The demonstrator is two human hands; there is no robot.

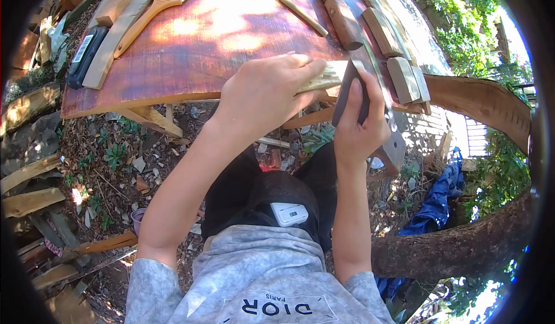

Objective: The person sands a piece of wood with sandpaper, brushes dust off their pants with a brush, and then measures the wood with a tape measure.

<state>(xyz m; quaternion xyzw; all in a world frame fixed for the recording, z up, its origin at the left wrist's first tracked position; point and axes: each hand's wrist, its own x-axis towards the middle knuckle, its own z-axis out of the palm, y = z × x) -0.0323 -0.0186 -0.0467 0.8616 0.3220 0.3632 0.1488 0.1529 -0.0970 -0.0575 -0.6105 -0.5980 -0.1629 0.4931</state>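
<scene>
My left hand [270, 86] is closed around a short, pale piece of wood [327, 76], whose far end sticks out to the right past my fingers. Held in my right hand [361, 119] is a dark grey sanding block [350, 93], tilted upright, its face against or very close to the end of the wood. Both hands are raised over the near edge of a reddish wooden table [196, 52]. My left fingers partly cover the wood, and the block's lower part is behind my right fingers.
On the table lie a paintbrush [151, 17], a wood strip [110, 49], a black container [87, 57], a wooden-handled tool [300, 15], a brown wooden handle [341, 20] and several wood blocks [381, 32]. A thick trunk [462, 249] and a blue tarp [433, 205] are at right.
</scene>
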